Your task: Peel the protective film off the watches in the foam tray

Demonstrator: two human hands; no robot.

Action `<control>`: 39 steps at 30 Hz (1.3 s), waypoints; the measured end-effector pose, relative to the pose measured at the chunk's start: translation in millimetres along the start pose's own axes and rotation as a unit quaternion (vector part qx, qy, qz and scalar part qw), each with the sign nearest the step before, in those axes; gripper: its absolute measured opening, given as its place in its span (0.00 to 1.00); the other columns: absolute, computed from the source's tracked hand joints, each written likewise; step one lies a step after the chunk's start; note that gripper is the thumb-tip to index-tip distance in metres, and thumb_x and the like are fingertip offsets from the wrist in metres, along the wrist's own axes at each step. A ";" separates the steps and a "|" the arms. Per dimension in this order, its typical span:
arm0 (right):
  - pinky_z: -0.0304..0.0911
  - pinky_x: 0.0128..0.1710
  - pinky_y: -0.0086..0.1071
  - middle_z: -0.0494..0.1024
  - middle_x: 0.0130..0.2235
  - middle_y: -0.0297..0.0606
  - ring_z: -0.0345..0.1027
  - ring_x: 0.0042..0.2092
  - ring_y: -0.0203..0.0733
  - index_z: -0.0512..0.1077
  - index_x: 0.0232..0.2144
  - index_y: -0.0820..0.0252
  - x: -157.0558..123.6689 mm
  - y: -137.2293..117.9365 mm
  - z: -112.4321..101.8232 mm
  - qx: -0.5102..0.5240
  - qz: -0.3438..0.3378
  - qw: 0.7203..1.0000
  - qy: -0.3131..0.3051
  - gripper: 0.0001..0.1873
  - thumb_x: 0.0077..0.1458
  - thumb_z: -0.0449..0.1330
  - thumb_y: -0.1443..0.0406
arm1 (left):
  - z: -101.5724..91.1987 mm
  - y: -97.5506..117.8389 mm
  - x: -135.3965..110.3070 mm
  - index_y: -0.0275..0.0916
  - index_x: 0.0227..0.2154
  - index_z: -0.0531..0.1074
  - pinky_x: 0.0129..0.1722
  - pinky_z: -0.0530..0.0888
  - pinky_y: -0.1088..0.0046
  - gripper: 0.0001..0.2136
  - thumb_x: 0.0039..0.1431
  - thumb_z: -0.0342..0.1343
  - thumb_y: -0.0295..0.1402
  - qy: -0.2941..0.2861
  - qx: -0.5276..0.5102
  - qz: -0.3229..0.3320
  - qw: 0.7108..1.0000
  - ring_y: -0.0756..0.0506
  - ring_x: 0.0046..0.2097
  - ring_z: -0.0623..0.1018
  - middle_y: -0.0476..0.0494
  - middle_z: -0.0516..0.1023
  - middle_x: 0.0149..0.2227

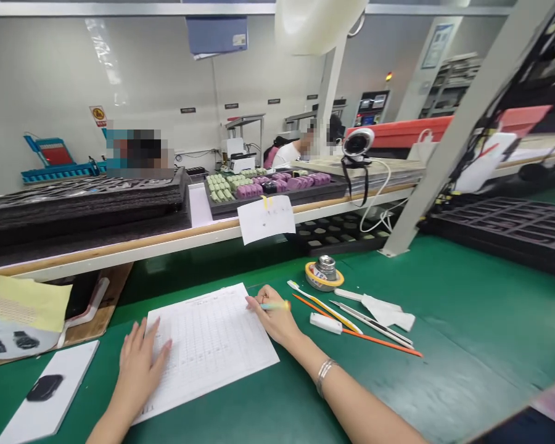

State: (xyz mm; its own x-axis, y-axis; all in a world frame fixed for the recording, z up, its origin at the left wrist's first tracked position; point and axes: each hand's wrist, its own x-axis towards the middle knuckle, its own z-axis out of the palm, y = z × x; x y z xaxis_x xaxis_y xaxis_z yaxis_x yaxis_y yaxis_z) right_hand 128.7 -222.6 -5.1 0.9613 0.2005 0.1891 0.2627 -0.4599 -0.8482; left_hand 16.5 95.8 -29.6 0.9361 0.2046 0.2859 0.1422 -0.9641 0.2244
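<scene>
A printed paper form [213, 345] with a grid lies on the green tabletop in front of me. My left hand [141, 364] rests flat on its left edge, fingers spread. At its upper right corner, my right hand [272, 314] is closed around a pen [274, 305], which looks slightly blurred; the writing tip is hidden by the fingers. Just right of that hand lie a toothbrush [328, 305], an orange stick [383, 345], a small white block [326, 322] and tweezers [374, 324].
Behind the tools sits a round yellow-rimmed container [324, 275]. A white board [50, 394] bearing a black piece lies at left. A shelf edge [203, 235] crosses ahead, holding black trays [83, 203] and a webcam [357, 145]. A slanted post [444, 148] stands right. Two people are beyond.
</scene>
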 end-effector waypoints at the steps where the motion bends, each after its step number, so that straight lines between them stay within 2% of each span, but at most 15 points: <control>1: 0.58 0.47 0.33 0.71 0.34 0.44 0.65 0.40 0.39 0.71 0.24 0.66 1.1 -0.5 -0.7 0.052 0.024 0.998 0.011 0.31 0.60 0.48 0.45 | 9.3 -5.8 2.0 0.37 0.67 0.59 0.67 0.48 0.52 0.41 0.60 0.29 0.59 -0.081 0.031 -0.018 0.996 0.37 0.70 0.46 0.44 0.46 0.69; 3: 0.59 0.42 0.30 0.68 0.29 0.42 0.62 0.33 0.34 0.69 0.21 0.67 3.3 -1.6 -3.5 0.121 0.069 0.990 0.021 0.32 0.59 0.48 0.44 | 18.4 -8.7 3.4 0.39 0.69 0.51 0.69 0.42 0.57 0.43 0.58 0.23 0.60 -0.174 0.093 -0.036 0.980 0.40 0.71 0.39 0.48 0.37 0.70; 6: 0.54 0.28 0.27 0.62 0.24 0.35 0.56 0.26 0.31 0.73 0.39 0.66 5.7 -3.3 -8.9 0.147 0.096 0.984 0.018 0.31 0.54 0.53 0.43 | 10.6 2.6 3.0 0.40 0.71 0.41 0.68 0.36 0.60 0.43 0.57 0.18 0.58 -0.240 0.151 -0.034 0.958 0.43 0.70 0.32 0.52 0.27 0.69; 9: 0.49 0.24 0.24 0.59 0.21 0.29 0.53 0.23 0.30 0.62 0.56 0.60 5.7 -4.7 -12.9 0.176 0.090 0.980 0.023 0.38 0.51 0.58 0.43 | -2.8 15.4 3.3 0.40 0.71 0.35 0.68 0.34 0.62 0.42 0.57 0.14 0.57 -0.275 0.181 -0.043 0.943 0.44 0.69 0.28 0.53 0.22 0.68; 11: 0.49 0.24 0.23 0.60 0.21 0.29 0.53 0.23 0.30 0.60 0.59 0.60 5.0 -5.6 -14.6 0.185 0.070 0.980 0.019 0.39 0.55 0.54 0.42 | -6.9 19.3 3.5 0.40 0.70 0.34 0.68 0.33 0.63 0.41 0.57 0.14 0.56 -0.284 0.194 -0.044 0.938 0.44 0.69 0.27 0.53 0.21 0.68; 13: 0.48 0.25 0.23 0.65 0.24 0.34 0.53 0.24 0.28 0.65 0.56 0.63 4.3 -6.9 -15.8 0.188 0.063 0.980 0.024 0.37 0.57 0.50 0.41 | -7.3 20.0 3.4 0.40 0.70 0.33 0.68 0.32 0.63 0.41 0.58 0.13 0.56 -0.288 0.200 -0.042 0.936 0.45 0.68 0.26 0.53 0.22 0.68; 15: 0.49 0.25 0.23 0.70 0.31 0.37 0.56 0.26 0.27 0.65 0.56 0.65 3.6 -9.4 -16.8 0.205 0.071 0.975 0.038 0.37 0.55 0.53 0.43 | -5.9 19.0 2.8 0.41 0.70 0.33 0.68 0.32 0.63 0.41 0.58 0.14 0.56 -0.289 0.197 -0.041 0.936 0.45 0.68 0.26 0.54 0.22 0.68; 16: 0.50 0.24 0.22 0.71 0.33 0.38 0.58 0.26 0.28 0.61 0.60 0.64 3.0 -11.2 -17.2 0.213 0.082 0.973 0.038 0.39 0.53 0.55 0.46 | -4.9 17.9 2.4 0.41 0.70 0.34 0.68 0.32 0.63 0.41 0.58 0.14 0.56 -0.286 0.192 -0.042 0.938 0.45 0.68 0.26 0.55 0.23 0.68; 19: 0.54 0.23 0.23 0.70 0.25 0.31 0.59 0.22 0.32 0.41 0.70 0.60 -0.3 -17.1 -17.7 0.211 0.123 0.970 0.011 0.50 0.53 0.57 0.49 | -1.0 12.8 0.8 0.42 0.70 0.38 0.68 0.34 0.62 0.41 0.58 0.17 0.57 -0.265 0.167 -0.041 0.949 0.45 0.69 0.29 0.56 0.26 0.69; 20: 0.55 0.23 0.23 0.68 0.22 0.30 0.58 0.21 0.32 0.39 0.70 0.59 -1.7 -18.5 -17.5 0.197 0.129 0.972 0.000 0.50 0.55 0.56 0.48 | 0.6 10.6 0.1 0.42 0.70 0.41 0.69 0.35 0.61 0.42 0.58 0.18 0.58 -0.252 0.153 -0.040 0.955 0.44 0.70 0.31 0.55 0.29 0.69; 24: 0.56 0.24 0.25 0.65 0.18 0.32 0.57 0.20 0.33 0.42 0.70 0.65 -4.5 -15.8 -15.1 0.154 0.094 0.983 -0.021 0.47 0.61 0.43 0.41 | 6.2 2.6 -2.4 0.42 0.69 0.49 0.69 0.41 0.56 0.41 0.59 0.23 0.60 -0.198 0.104 -0.022 0.974 0.42 0.71 0.38 0.52 0.37 0.69; 26: 0.57 0.27 0.24 0.66 0.19 0.33 0.59 0.22 0.33 0.42 0.70 0.68 -3.3 -10.9 -14.3 0.149 0.082 0.985 -0.023 0.47 0.61 0.43 0.41 | 7.2 1.0 -3.0 0.42 0.69 0.48 0.69 0.41 0.56 0.41 0.60 0.22 0.60 -0.199 0.103 -0.018 0.974 0.42 0.71 0.37 0.52 0.36 0.69; 30: 0.55 0.28 0.23 0.67 0.20 0.30 0.58 0.23 0.32 0.37 0.71 0.60 -0.5 -5.9 -18.8 0.165 0.075 0.983 -0.015 0.48 0.61 0.49 0.44 | 8.1 -0.6 -3.6 0.43 0.69 0.49 0.69 0.42 0.57 0.40 0.60 0.23 0.59 -0.195 0.102 -0.015 0.975 0.42 0.71 0.38 0.53 0.36 0.69; 36: 0.57 0.30 0.25 0.59 0.16 0.26 0.54 0.20 0.31 0.37 0.72 0.56 -3.2 -11.9 -32.9 0.171 0.066 0.981 -0.065 0.45 0.63 0.46 0.42 | 11.9 -7.9 -6.5 0.42 0.67 0.56 0.67 0.48 0.51 0.38 0.62 0.28 0.59 -0.141 0.067 0.014 0.988 0.38 0.71 0.45 0.47 0.44 0.69; 39: 0.60 0.35 0.27 0.59 0.16 0.27 0.56 0.22 0.31 0.38 0.72 0.54 -2.2 -9.0 -35.1 0.150 0.064 0.984 -0.071 0.41 0.65 0.43 0.44 | 13.2 -10.3 -7.7 0.42 0.67 0.57 0.67 0.49 0.51 0.38 0.63 0.28 0.59 -0.132 0.063 0.023 0.989 0.37 0.70 0.46 0.45 0.46 0.69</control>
State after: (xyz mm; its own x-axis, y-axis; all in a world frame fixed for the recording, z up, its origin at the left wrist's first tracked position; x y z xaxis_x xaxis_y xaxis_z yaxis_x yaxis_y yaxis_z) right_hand 127.1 -249.2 19.5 0.9581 0.2858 0.0183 0.0832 -0.2168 -0.9727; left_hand 12.0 102.0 -46.4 0.9914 0.1252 0.0369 0.1212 -0.9881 0.0952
